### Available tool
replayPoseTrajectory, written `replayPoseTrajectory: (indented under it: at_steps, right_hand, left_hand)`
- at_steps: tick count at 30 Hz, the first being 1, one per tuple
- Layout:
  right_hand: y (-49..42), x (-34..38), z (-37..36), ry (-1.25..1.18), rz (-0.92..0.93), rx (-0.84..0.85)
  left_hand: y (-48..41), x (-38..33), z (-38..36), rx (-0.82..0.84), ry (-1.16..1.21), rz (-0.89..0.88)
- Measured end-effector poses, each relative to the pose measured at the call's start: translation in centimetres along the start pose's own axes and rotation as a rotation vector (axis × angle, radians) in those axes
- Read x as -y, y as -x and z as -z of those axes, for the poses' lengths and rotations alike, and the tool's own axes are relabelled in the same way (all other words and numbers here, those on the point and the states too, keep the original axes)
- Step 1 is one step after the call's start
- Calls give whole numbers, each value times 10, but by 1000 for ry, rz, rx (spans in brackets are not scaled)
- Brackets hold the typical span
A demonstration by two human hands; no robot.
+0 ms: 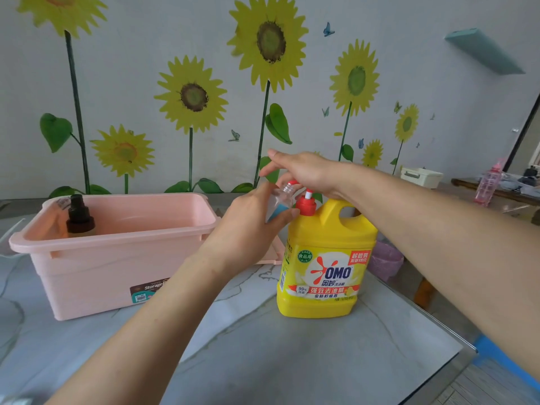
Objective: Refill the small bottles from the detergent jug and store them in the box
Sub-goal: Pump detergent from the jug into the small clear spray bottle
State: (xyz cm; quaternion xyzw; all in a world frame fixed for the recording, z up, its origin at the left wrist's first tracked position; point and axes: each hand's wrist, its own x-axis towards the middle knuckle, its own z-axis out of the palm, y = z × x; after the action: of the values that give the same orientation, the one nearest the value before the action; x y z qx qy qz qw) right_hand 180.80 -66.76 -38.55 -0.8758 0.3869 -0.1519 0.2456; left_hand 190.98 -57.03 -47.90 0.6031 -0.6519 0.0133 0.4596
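A yellow detergent jug [324,258] with a red pump top [306,204] stands on the marble table. My right hand [304,171] lies palm down on the pump head. My left hand [251,226] holds a small clear bottle [283,198] with a blue label, its open neck tilted up under the pump's red spout. A pink storage box [117,258] stands to the left. Inside the box, at its left end, a brown bottle [79,217] with a black spray cap stands upright.
The pink lid [276,252] of the box lies behind the jug. The glass-topped table's right edge [455,340] drops off near a blue stool. A pink bag [384,258] sits low behind the jug. A pink water bottle [488,185] stands on a far table.
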Motion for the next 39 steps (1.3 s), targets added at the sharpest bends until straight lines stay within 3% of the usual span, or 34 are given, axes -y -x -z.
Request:
replayPoseTrajectory:
  at_steps: [20, 26, 39]
  right_hand:
    - [4, 11, 2, 152, -66, 71]
    - [7, 8, 3, 46, -57, 39]
    - [3, 1, 0, 52, -28, 34]
  left_hand:
    - [0, 1, -1, -70, 16, -49]
    - [-1, 2, -2, -63, 33, -70]
    - [-1, 6, -2, -55, 31, -64]
